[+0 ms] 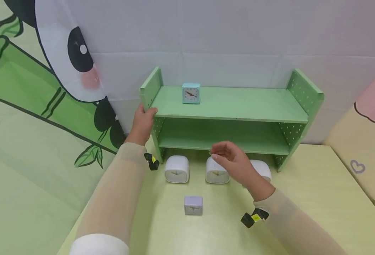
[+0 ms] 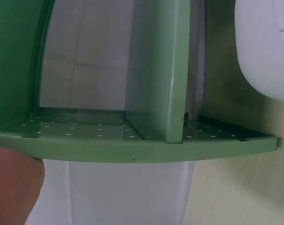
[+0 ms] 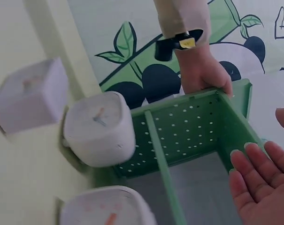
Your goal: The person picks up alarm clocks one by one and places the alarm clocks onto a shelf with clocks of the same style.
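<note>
A green two-tier shelf (image 1: 238, 102) stands against the back wall. My left hand (image 1: 141, 124) grips its left side panel, thumb over the upper board's front edge; part of that hand also shows at the lower left of the left wrist view. My right hand (image 1: 233, 163) hovers before the lower board with loosely bent fingers, and the right wrist view shows its palm bare. Close by it, in front of the shelf, are a middle white alarm clock (image 1: 217, 173) and a right white alarm clock (image 1: 261, 170), partly hidden by the hand. The left white alarm clock (image 1: 177, 170) is uncovered.
On the upper board sits a light blue alarm clock (image 1: 191, 94), left of centre. Nearer me on the pale table (image 1: 321, 198) is a small lilac alarm clock (image 1: 193, 205). A cloth with a panda print (image 1: 63, 88) hangs behind and to the left.
</note>
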A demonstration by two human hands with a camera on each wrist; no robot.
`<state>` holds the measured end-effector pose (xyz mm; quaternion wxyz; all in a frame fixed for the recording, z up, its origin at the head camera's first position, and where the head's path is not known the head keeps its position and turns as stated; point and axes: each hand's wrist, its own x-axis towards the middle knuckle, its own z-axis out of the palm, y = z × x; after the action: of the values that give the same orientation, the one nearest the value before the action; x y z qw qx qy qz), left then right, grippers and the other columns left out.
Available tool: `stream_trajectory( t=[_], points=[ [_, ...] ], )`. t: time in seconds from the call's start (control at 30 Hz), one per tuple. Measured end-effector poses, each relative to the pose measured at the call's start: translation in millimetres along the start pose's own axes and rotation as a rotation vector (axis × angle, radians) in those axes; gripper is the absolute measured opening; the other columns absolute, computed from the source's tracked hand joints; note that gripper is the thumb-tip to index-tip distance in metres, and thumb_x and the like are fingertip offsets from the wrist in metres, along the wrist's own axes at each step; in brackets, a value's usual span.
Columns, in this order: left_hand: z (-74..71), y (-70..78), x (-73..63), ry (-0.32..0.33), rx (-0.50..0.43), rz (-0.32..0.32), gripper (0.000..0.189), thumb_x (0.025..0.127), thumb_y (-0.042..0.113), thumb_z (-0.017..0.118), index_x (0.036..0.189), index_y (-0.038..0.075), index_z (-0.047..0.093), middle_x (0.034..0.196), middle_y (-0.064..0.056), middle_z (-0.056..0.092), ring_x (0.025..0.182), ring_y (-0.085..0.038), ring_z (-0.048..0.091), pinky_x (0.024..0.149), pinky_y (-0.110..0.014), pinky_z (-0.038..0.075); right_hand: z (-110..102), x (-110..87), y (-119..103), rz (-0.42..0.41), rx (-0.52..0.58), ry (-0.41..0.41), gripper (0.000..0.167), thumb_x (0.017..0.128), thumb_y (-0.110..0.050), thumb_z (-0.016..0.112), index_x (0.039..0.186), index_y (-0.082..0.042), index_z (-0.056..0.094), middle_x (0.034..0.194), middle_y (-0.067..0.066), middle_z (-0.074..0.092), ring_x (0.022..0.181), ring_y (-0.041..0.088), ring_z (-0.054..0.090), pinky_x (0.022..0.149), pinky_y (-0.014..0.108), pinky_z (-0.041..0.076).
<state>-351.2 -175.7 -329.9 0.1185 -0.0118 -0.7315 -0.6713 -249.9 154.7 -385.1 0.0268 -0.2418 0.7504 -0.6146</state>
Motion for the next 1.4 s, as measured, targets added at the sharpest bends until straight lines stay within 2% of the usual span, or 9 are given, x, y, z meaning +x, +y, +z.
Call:
stream_trajectory(
  t=[0.2,0.33,0.47,0.6,0.7,0.83,0.97,1.17,1.4],
  points=[
    [0.4,-4.2,4.9,-0.013,-0.010,0.014,0.058,0.102,0.024,0.053,0.158,0.019,0.037,0.151,-0.006,0.046,0.138,-0.024,0.041,0.118,-0.049,0.030,21.7,-14.0,30.4,0.011,0.078,0.034,0.032,0.101,-0.011,0.067,0.129,0.001,0.060,0.125,0.020,0.065,0.116,0.029,0.061,0.096,0.028,0.052],
    [-0.2,-2.9,3.2,-0.017,0.001,0.000,0.059,0.103,0.025,0.053,0.159,0.021,0.035,0.153,-0.006,0.044,0.139,-0.023,0.040,0.118,-0.049,0.029,34.5,-22.7,47.9,0.006,0.118,0.041,0.030,0.100,-0.008,0.067,0.127,0.003,0.060,0.124,0.024,0.063,0.115,0.030,0.061,0.097,0.026,0.051],
    [-0.8,7.0,-5.1,-0.026,-0.001,-0.022,0.060,0.104,0.023,0.051,0.161,0.019,0.032,0.155,-0.008,0.042,0.140,-0.024,0.039,0.118,-0.049,0.028,45.5,-34.5,64.0,0.005,0.118,0.035,0.029,0.100,-0.007,0.068,0.126,0.003,0.060,0.122,0.026,0.064,0.114,0.029,0.062,0.096,0.027,0.052],
    [0.4,20.3,-14.1,-0.039,-0.007,-0.022,0.061,0.104,0.018,0.049,0.161,0.015,0.030,0.156,-0.010,0.041,0.141,-0.026,0.038,0.119,-0.049,0.028,53.5,-45.2,77.6,-0.009,0.145,0.024,0.031,0.100,-0.005,0.067,0.127,0.008,0.058,0.122,0.027,0.063,0.114,0.034,0.062,0.097,0.027,0.052],
    [1.0,24.0,-16.4,-0.035,-0.009,-0.017,0.061,0.103,0.017,0.049,0.161,0.014,0.031,0.156,-0.011,0.041,0.141,-0.026,0.038,0.119,-0.048,0.029,57.9,-48.7,87.5,-0.014,0.182,0.011,0.033,0.099,-0.003,0.066,0.128,0.010,0.056,0.124,0.029,0.062,0.116,0.039,0.060,0.097,0.026,0.052],
    [0.0,9.3,-7.8,-0.023,-0.017,0.006,0.060,0.103,0.021,0.051,0.160,0.018,0.033,0.154,-0.008,0.043,0.140,-0.025,0.039,0.118,-0.049,0.029,62.8,-51.7,99.8,-0.022,0.183,-0.012,0.034,0.099,-0.002,0.066,0.130,0.009,0.056,0.126,0.030,0.061,0.118,0.040,0.060,0.100,0.029,0.051],
    [-0.2,-6.4,1.5,-0.017,-0.023,0.026,0.059,0.103,0.024,0.053,0.159,0.019,0.036,0.151,-0.006,0.046,0.137,-0.024,0.042,0.117,-0.049,0.031,65.1,-55.9,107.2,-0.019,0.144,-0.024,0.036,0.098,-0.002,0.067,0.131,0.009,0.056,0.128,0.030,0.061,0.121,0.041,0.059,0.104,0.040,0.049],
    [1.0,-7.7,1.5,-0.009,-0.025,0.020,0.058,0.103,0.025,0.053,0.159,0.018,0.037,0.152,-0.008,0.046,0.138,-0.025,0.042,0.117,-0.048,0.031,66.1,-60.9,119.3,0.028,0.117,-0.030,0.041,0.097,-0.006,0.071,0.133,0.007,0.056,0.130,0.028,0.061,0.123,0.043,0.057,0.107,0.047,0.047],
    [-1.9,-3.5,0.2,-0.007,-0.019,0.020,0.060,0.103,0.024,0.052,0.160,0.018,0.035,0.155,-0.009,0.044,0.139,-0.025,0.041,0.118,-0.047,0.030,77.7,-60.7,126.5,0.032,0.146,-0.075,0.054,0.092,-0.005,0.077,0.136,0.010,0.051,0.131,0.028,0.061,0.124,0.043,0.056,0.108,0.043,0.046]
  ],
)
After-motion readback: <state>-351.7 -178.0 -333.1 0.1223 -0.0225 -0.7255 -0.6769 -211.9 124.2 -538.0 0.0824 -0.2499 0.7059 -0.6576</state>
